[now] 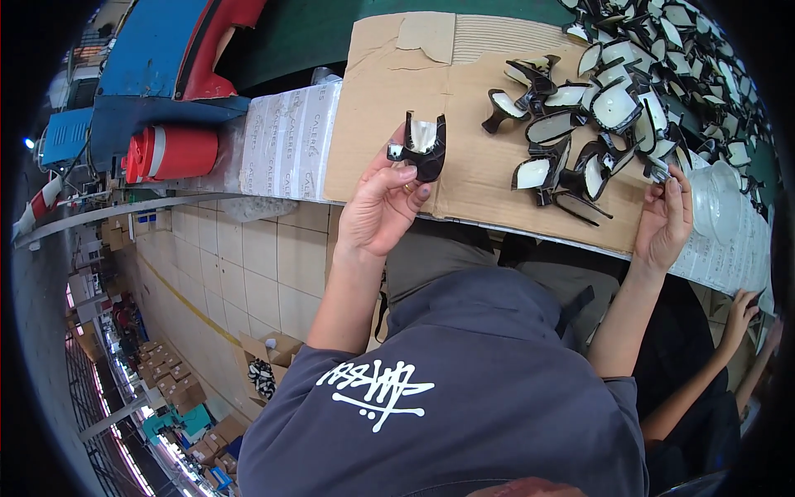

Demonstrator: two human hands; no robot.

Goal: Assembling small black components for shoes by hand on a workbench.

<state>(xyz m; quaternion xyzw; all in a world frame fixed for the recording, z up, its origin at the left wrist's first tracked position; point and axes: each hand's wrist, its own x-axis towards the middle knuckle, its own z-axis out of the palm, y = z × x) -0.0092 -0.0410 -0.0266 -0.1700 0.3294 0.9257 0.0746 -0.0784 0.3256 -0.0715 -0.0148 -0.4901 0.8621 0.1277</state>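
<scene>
My left hand (383, 209) is closed round a glossy black shoe heel (429, 164) with a pale inside, lifted over the left part of a cardboard sheet (476, 108). A small whitish bit shows between the heel and my fingers. Off to the right, my right hand (665, 217) has its fingertips pinched together at the edge of the heap of loose black shoe heels (614, 108) with white faces. Something small and silvery shows at those fingertips, too small to name. Clear round plastic tubs (717, 199) stand just beside that hand.
Many more heels (687, 50) cover the green surface (323, 33) at the far right. To the left stand a blue and red machine (149, 62), a red container (178, 155) and a wrapped surface (286, 141). Another person's arm (712, 364) reaches in at the lower right.
</scene>
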